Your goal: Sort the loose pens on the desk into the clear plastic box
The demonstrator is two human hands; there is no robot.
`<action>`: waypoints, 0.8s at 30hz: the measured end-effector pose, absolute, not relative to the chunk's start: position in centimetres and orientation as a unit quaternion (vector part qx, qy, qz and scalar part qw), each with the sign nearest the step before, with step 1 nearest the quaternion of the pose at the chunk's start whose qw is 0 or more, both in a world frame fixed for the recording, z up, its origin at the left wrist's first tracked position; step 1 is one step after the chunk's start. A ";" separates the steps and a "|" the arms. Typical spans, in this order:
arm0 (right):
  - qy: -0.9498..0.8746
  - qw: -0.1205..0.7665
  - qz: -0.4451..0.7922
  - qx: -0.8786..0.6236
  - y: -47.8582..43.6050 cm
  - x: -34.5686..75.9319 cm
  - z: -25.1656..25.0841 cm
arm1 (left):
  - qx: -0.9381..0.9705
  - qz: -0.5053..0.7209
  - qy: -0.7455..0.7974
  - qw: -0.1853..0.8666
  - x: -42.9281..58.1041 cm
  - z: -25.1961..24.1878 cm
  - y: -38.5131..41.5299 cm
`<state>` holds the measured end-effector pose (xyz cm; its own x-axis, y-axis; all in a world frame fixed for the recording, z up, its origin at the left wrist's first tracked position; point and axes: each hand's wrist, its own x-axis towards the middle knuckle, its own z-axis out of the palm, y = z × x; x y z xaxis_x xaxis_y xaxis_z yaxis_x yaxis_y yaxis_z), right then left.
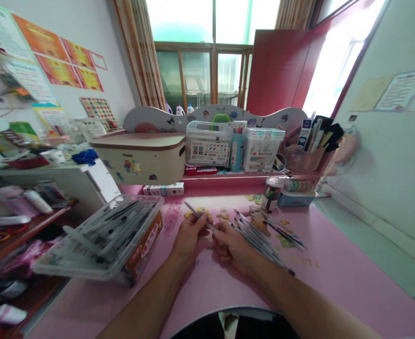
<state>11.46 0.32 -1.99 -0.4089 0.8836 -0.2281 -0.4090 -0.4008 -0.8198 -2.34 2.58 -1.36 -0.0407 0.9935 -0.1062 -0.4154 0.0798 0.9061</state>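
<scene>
A slim, pale pen (pixel 192 208) is held between my two hands above the pink desk (pixel 207 292). My left hand (pixel 190 234) pinches it near the middle, with one end pointing up and to the left. At its other end, the fingers of my right hand (pixel 230 242) are closed round it. Just right of my right hand lies a row of several clear pens (pixel 260 240), side by side. Beyond them are a few dark, thin pens or refills (pixel 285 233). To the left, a clear plastic box (pixel 113 245) holds many more pens, piled loosely.
A cream storage bin (pixel 143 162), clear marker cases (pixel 209 148) and a pink pen holder (pixel 304 157) stand along the raised shelf at the back. Below it are a clear jar (pixel 271 195) and a blue box (pixel 295 198). Cluttered shelves (pixel 27 221) line the left side.
</scene>
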 end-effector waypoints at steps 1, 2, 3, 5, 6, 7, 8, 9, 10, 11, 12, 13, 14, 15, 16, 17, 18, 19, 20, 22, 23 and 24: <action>-0.334 0.417 0.769 -0.351 0.4 11.5 -2.0 | 0.345 0.584 0.421 0.602 -2.4 -1.4 2.6; -0.323 0.409 0.773 -0.362 0.5 11.5 -2.0 | 0.348 0.583 0.421 0.602 -2.4 -1.4 2.7; -0.320 0.404 0.772 -0.372 0.5 11.5 -2.0 | 0.350 0.583 0.420 0.601 -2.4 -1.5 2.7; -0.337 0.401 0.764 -0.377 0.6 11.5 -2.1 | 0.352 0.584 0.421 0.597 -2.5 -1.6 2.8; -0.350 0.404 0.760 -0.370 0.6 11.5 -2.1 | 0.352 0.586 0.422 0.595 -2.5 -1.7 2.8; -0.360 0.408 0.758 -0.360 0.5 11.6 -2.2 | 0.352 0.587 0.422 0.594 -2.5 -1.7 2.8; -0.365 0.412 0.758 -0.350 0.5 11.6 -2.2 | 0.351 0.588 0.422 0.594 -2.5 -1.8 2.7; -0.365 0.416 0.759 -0.343 0.5 11.6 -2.2 | 0.350 0.587 0.422 0.595 -2.5 -1.8 2.7; -0.361 0.419 0.760 -0.340 0.5 11.6 -2.3 | 0.348 0.587 0.422 0.596 -2.5 -1.8 2.7; -0.352 0.424 0.762 -0.340 0.5 11.6 -2.3 | 0.347 0.587 0.422 0.598 -2.5 -1.7 2.7; -0.340 0.426 0.765 -0.344 0.6 11.5 -2.3 | 0.347 0.586 0.421 0.599 -2.4 -1.7 2.7; -0.329 0.425 0.767 -0.350 0.6 11.5 -2.3 | 0.347 0.586 0.420 0.600 -2.5 -1.7 2.7; -0.324 0.420 0.768 -0.359 0.6 11.5 -2.3 | 0.349 0.586 0.419 0.599 -2.5 -1.7 2.7; -0.326 0.413 0.767 -0.366 0.6 11.5 -2.3 | 0.352 0.588 0.419 0.596 -2.5 -1.7 2.7; -0.336 0.407 0.764 -0.371 0.6 11.5 -2.2 | 0.354 0.589 0.419 0.593 -2.5 -1.7 2.7; -0.350 0.403 0.760 -0.372 0.6 11.5 -2.2 | 0.355 0.589 0.421 0.591 -2.5 -1.7 2.7; -0.363 0.403 0.756 -0.367 0.5 11.4 -2.2 | 0.354 0.589 0.424 0.590 -2.5 -1.8 2.7; -0.370 0.407 0.754 -0.357 0.4 11.4 -2.1 | 0.351 0.588 0.426 0.591 -2.5 -1.8 2.7; -0.373 0.412 0.755 -0.348 0.3 11.4 -2.1 | 0.349 0.586 0.428 0.593 -2.5 -1.8 2.7; -0.368 0.420 0.758 -0.338 0.2 11.4 -1.9 | 0.348 0.585 0.427 0.595 -2.4 -1.7 2.6; -0.361 0.421 0.761 -0.336 0.2 11.4 -1.9 | 0.352 0.584 0.425 0.595 -2.4 -1.7 2.6; -0.351 0.421 0.765 -0.337 0.2 11.5 -1.8 | 0.358 0.583 0.424 0.594 -2.4 -1.7 2.6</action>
